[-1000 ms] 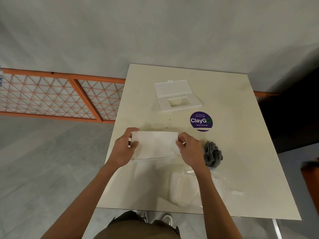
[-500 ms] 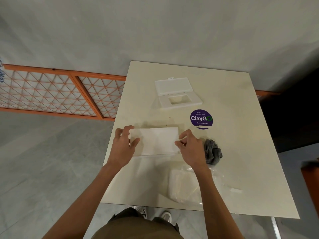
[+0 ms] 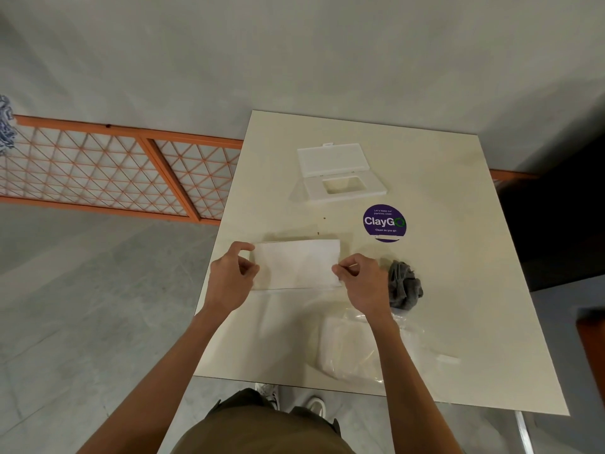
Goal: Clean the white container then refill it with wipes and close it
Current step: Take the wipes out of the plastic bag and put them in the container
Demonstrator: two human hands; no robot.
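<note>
A flat white stack of wipes [image 3: 298,263] lies on the cream table [image 3: 458,257], in front of me. My left hand [image 3: 230,280] curls its thumb and forefinger round the stack's left end. My right hand [image 3: 360,283] pinches its right edge. Whether the stack sits inside a container base I cannot tell. The white container lid [image 3: 343,185] lies further back, its flap [image 3: 330,158] folded open and its rectangular opening showing.
A crumpled grey cloth [image 3: 404,285] lies just right of my right hand. A clear plastic bag with white wipes [image 3: 353,348] sits near the front edge, partly under my right forearm. A purple round sticker [image 3: 384,222] is on the tabletop. An orange lattice barrier [image 3: 131,172] stands to the left.
My left hand's fingers have slid from the top of the stack to its left end. The right hand stays at the right edge. The stack has hardly moved.
</note>
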